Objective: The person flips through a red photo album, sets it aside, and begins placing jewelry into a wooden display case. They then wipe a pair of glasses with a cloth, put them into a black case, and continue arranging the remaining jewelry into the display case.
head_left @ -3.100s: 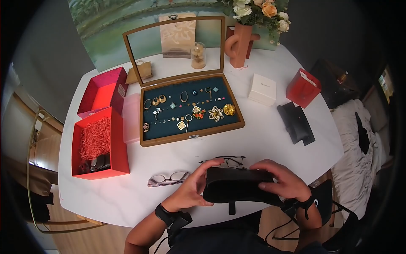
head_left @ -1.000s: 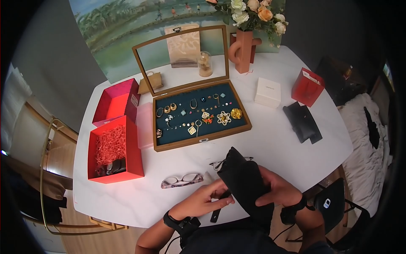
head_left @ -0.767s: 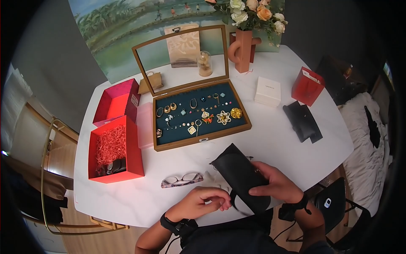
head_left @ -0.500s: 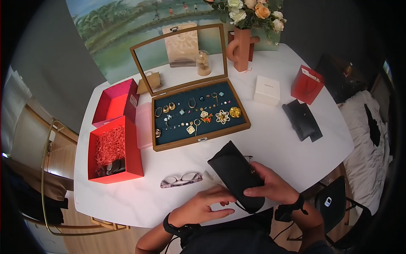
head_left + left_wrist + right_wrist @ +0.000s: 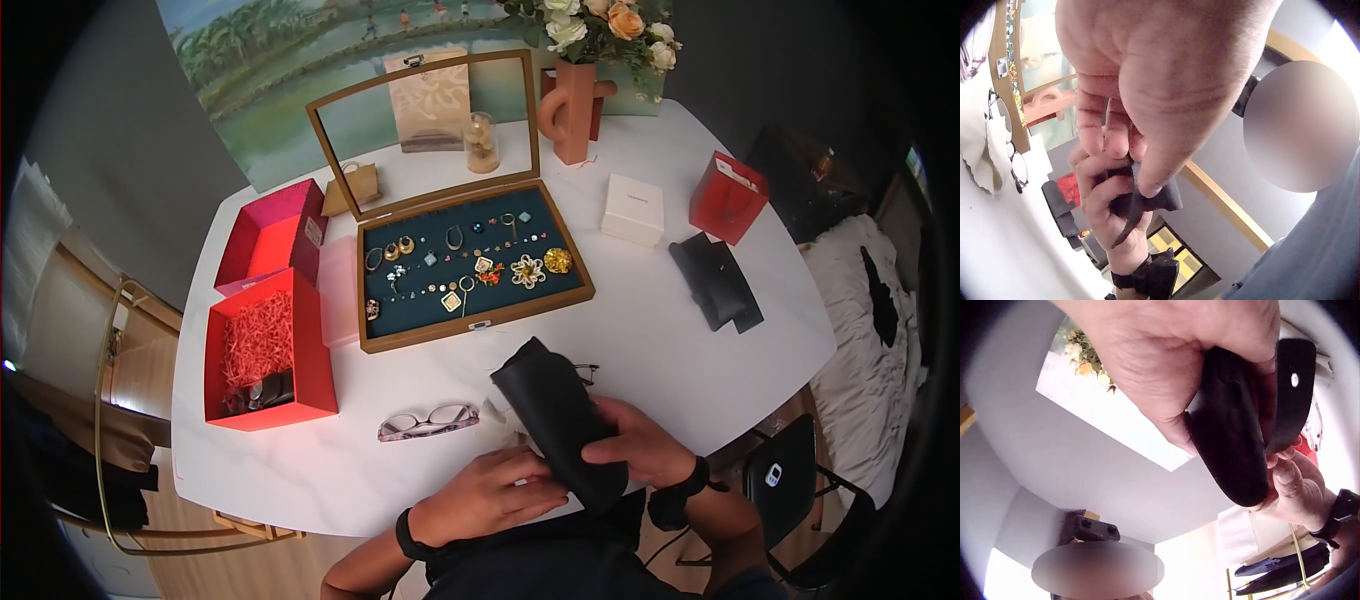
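Note:
My right hand (image 5: 648,440) grips a black soft leather glasses case (image 5: 555,415), held tilted above the table's front edge, thumb across its face. The left hand (image 5: 490,495) is at the case's lower end. In the right wrist view, the left fingertips (image 5: 1285,469) pinch a black strap (image 5: 1294,387) with a metal snap that stands out from the case. Behind the case, thin dark-framed glasses (image 5: 587,373) lie partly hidden. To the left lie patterned-frame glasses (image 5: 428,422), and beside them a pale crumpled cloth (image 5: 982,153).
An open wooden display box (image 5: 470,325) of jewellery stands mid-table. Left of it are a red box (image 5: 310,385) with shredded paper and a pink box (image 5: 308,235). On the right are a white box (image 5: 632,210), a red bag (image 5: 728,200) and a black pouch (image 5: 715,283).
The case has turned from level to tilted, its far end pointing up-left. My left hand let go of its end, drew away briefly, then came back to pinch the strap.

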Demonstrator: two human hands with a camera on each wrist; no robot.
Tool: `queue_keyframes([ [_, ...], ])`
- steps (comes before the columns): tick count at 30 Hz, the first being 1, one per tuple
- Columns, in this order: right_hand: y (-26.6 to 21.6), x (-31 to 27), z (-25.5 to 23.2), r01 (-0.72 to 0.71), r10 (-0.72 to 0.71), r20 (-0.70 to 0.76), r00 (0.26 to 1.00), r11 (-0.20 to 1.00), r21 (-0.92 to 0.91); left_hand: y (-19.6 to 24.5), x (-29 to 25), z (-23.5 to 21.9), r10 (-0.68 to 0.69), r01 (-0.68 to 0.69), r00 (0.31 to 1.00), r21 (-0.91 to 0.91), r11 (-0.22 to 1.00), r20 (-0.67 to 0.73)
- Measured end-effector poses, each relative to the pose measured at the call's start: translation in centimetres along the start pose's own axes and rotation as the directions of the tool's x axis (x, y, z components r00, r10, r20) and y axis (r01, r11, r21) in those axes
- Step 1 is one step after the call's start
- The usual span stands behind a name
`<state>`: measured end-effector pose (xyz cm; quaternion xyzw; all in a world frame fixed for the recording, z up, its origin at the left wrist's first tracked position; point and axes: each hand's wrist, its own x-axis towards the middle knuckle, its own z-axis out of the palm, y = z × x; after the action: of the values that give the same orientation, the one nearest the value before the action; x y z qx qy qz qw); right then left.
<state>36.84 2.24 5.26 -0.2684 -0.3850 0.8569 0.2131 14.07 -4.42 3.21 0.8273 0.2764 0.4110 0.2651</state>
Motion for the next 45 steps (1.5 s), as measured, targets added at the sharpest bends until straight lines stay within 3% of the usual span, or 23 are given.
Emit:
queue_keyframes([
  [8,-0.3,-0.3,-0.4,-0.031,0.032,-0.055,0.998,0.999,0.005,0.3,0.1,-1.5,-0.075,0.067,0.996,0.133,0.989,0.052],
  [10,-0.2,-0.1,-0.5,-0.015,0.014,-0.041,0.999,1.000,-0.015,-0.4,-0.2,-1.7,-0.017,0.016,0.998,0.010,1.000,0.062],
  [12,-0.1,0.0,-0.3,0.003,-0.004,-0.027,1.000,0.999,-0.033,-0.5,-0.5,-1.7,-0.043,0.046,0.998,-0.062,0.997,0.049],
  [14,-0.1,0.2,0.4,0.060,-0.112,-0.116,0.987,0.923,-0.380,-0.4,-0.7,-1.7,-0.070,0.074,0.997,-0.134,0.988,0.038],
  [16,0.4,0.4,0.6,0.099,-0.164,-0.109,0.980,0.890,-0.444,-0.1,-0.8,-1.7,-0.226,0.229,0.974,-0.177,0.957,0.037],
  [17,0.7,0.5,0.6,0.137,-0.214,-0.098,0.972,0.852,-0.505,0.0,-0.7,-1.7,-0.225,0.228,0.974,-0.178,0.957,0.037],
  [21,1.7,1.0,0.3,0.038,-0.115,-0.112,0.987,0.846,-0.532,0.3,-0.5,-1.0,-0.344,0.330,0.938,-0.196,0.924,-0.046],
  [23,1.9,1.2,0.6,0.221,-0.317,0.013,0.948,0.630,-0.744,0.4,-0.4,-0.8,-0.376,0.350,0.923,-0.219,0.911,-0.085],
  [25,2.0,1.3,0.8,0.200,-0.291,0.001,0.957,0.654,-0.729,0.5,-0.3,-0.7,-0.514,0.491,0.854,-0.203,0.847,-0.079],
  [31,2.3,1.4,0.3,0.220,-0.292,0.025,0.956,0.657,-0.721,-0.2,-0.4,-0.5,-0.309,0.298,0.942,-0.092,0.950,-0.129],
  [36,1.4,1.2,0.4,0.228,-0.278,0.056,0.959,0.639,-0.734,0.1,-0.7,-2.8,-0.477,0.438,0.871,-0.254,0.863,-0.119],
  [38,1.1,1.1,0.7,0.109,-0.173,-0.017,0.985,0.692,-0.714,-0.2,-0.7,-3.4,-0.510,0.462,0.850,-0.281,0.841,-0.131],
  [42,1.4,1.4,1.3,0.104,-0.194,-0.021,0.981,0.610,-0.786,0.2,0.3,-2.5,-0.514,0.494,0.851,-0.162,0.854,-0.112],
  [44,1.8,1.6,1.4,0.177,-0.299,0.024,0.954,0.498,-0.849,0.1,0.5,-2.0,-0.480,0.474,0.862,-0.074,0.877,-0.164],
  [45,1.9,1.6,1.5,0.177,-0.299,0.023,0.954,0.498,-0.849,0.2,0.7,-1.9,-0.502,0.498,0.847,-0.070,0.864,-0.174],
])
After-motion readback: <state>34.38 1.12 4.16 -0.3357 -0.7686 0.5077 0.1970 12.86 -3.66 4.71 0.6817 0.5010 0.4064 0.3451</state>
